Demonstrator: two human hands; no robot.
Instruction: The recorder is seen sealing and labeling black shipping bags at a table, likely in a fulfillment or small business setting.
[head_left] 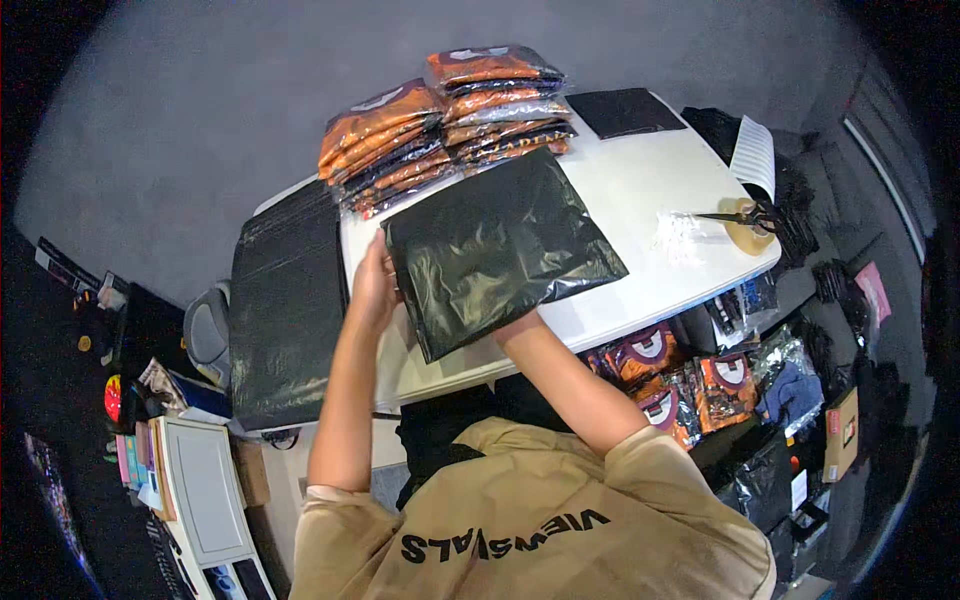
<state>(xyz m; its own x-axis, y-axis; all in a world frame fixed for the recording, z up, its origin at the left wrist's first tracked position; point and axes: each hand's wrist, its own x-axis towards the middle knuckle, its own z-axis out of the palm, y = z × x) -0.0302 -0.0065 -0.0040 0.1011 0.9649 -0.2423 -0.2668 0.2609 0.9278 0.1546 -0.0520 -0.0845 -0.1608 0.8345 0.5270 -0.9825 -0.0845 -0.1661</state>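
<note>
From the head view, one black plastic mailer bag (pixel 500 250) lies flat on the white table (pixel 650 190), tilted a little, near the front edge. Behind it stand two stacks of packaged orange-and-black garments (pixel 445 120), side by side and touching, each several packs high; I cannot count the packs exactly. To the left a pile of flat black bags (pixel 285 300) hangs partly over the table's edge. One pair of scissors (pixel 735 216) rests across one roll of tape (pixel 748 232) at the right end, with a small scatter of clear bits (pixel 678 235) just beside them and one black sheet (pixel 625 110) at the far corner.

The left hand (pixel 372 285) grips the left edge of the mailer bag, fingers curled round it. The right hand is hidden under the bag's near edge; only the forearm shows, so I cannot tell its grip.

Below the table on the right, open bins (pixel 760 400) hold more bagged garments, orange and dark.
</note>
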